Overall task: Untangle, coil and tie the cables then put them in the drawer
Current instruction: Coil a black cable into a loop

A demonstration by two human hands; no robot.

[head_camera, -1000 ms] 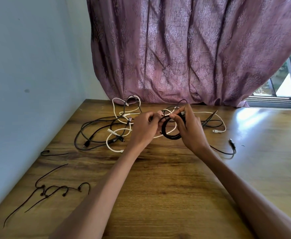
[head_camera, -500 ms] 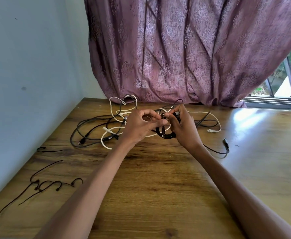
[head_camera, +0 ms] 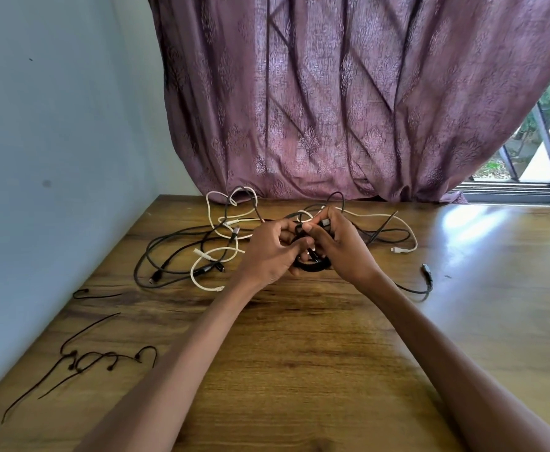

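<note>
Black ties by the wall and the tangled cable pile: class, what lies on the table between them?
In the head view, only bare wooden table separates the black ties from the cable pile.

Cables and ties spread on a table (head_camera: 299,370) set against a wall.
The tangled cables (head_camera: 201,243) lie at the far middle, before the curtain (head_camera: 332,109); both hands meet just right of them; loose ties (head_camera: 81,357) lie near-left, beside the wall (head_camera: 48,158).

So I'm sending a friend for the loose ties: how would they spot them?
Start at the wooden table and follow its left edge along the blue wall. The thin dark ties lie there, nearer than the cable pile: far thinner, short, with no plugs.
</note>
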